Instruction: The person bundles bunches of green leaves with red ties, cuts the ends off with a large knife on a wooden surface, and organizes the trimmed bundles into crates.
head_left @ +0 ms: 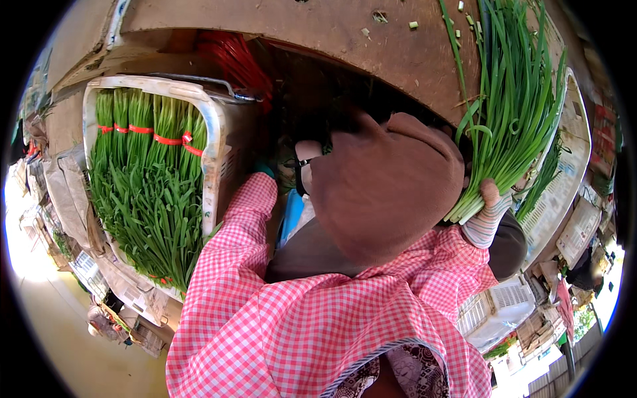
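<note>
My right hand (491,207), in a striped knit glove or cuff with the thumb showing, is closed round the pale stalk ends of a loose bunch of long green chives (514,99). Their leaves reach away over the brown board (318,18). My left hand (266,170) shows only as a bit of teal at the end of the pink checked sleeve. It is low, beside the white plastic crate (211,142), and its fingers are hidden in shadow. The crate is packed with several bundles of chives (146,186) tied with red bands (167,140).
Brown cloth (385,186) covers my lap. Red strips (235,63) hang in the dark gap under the board. A pale crate (564,179) with more greens stands at the right, and a white basket (497,308) lies behind it. Cut stalk bits (413,25) dot the board.
</note>
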A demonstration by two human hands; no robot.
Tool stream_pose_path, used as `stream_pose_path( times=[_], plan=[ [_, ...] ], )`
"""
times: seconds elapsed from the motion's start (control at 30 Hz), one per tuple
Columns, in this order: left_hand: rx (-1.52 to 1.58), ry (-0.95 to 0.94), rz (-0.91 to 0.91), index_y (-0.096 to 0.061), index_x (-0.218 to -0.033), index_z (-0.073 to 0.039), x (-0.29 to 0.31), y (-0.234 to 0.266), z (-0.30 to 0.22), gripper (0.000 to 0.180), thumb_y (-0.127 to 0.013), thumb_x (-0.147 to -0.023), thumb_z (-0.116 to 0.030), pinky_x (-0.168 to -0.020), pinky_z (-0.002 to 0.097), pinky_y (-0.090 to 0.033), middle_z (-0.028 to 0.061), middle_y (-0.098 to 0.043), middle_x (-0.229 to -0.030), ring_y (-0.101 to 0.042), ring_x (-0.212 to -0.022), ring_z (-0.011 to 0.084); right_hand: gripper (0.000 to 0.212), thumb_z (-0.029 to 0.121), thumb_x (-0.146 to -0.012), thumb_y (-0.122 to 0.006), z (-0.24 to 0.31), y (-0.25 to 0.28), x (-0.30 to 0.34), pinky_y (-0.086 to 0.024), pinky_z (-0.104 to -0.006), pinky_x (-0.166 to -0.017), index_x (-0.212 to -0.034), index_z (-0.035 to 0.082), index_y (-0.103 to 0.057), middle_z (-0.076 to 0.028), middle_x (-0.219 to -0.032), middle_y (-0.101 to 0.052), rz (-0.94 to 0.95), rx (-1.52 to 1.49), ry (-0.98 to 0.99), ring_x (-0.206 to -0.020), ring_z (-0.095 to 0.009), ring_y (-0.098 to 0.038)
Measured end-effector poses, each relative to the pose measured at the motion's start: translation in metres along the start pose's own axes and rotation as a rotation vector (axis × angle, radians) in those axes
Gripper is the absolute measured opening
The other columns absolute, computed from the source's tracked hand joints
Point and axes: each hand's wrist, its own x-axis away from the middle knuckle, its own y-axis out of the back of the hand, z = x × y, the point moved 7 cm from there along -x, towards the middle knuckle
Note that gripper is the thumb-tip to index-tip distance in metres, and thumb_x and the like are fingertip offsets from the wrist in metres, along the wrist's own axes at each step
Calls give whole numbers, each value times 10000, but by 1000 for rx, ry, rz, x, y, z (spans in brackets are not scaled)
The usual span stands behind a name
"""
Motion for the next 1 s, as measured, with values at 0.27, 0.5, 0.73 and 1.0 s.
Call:
stream_pose_path(
  times=[0.27,0.5,0.73,1.0],
  plan=[
    [-163,-123,120,-668,-865,-86,8,154,-288,147,-538,-842,-150,-711,404,-503,137,-655,-822,-625,-776,299,455,96,-707,-613,16,-26,11,-533,-305,-568,-1127,-50,-517,-140,-897,-624,-55,12,110,-645,-203,-610],
    [-191,-100,157,-671,-900,-77,-15,145,-260,134,-565,-826,-113,-717,374,-502,130,-657,-833,-626,-783,256,490,89,-698,-616,18,-19,13,-530,-308,-657,-1154,-51,-505,-118,-970,-611,-133,20,144,-714,-192,-607],
    [47,-147,0,-675,-936,-69,-8,154,-262,150,-592,-810,-75,-723,344,-501,123,-659,-845,-628,-790,214,479,85,-690,-592,11,-11,7,-512,-307,-716,-1145,-53,-527,-104,-992,-613,-88,5,180,-813,-197,-601],
    [743,-338,-48,-630,-1026,0,57,256,-377,186,-580,-847,-16,-780,269,-501,94,-664,-937,-631,-845,153,245,119,-754,-589,18,-12,13,-483,-297,-570,-926,-44,-648,-63,-745,-638,-137,215,110,-595,-167,-584]
  ],
)
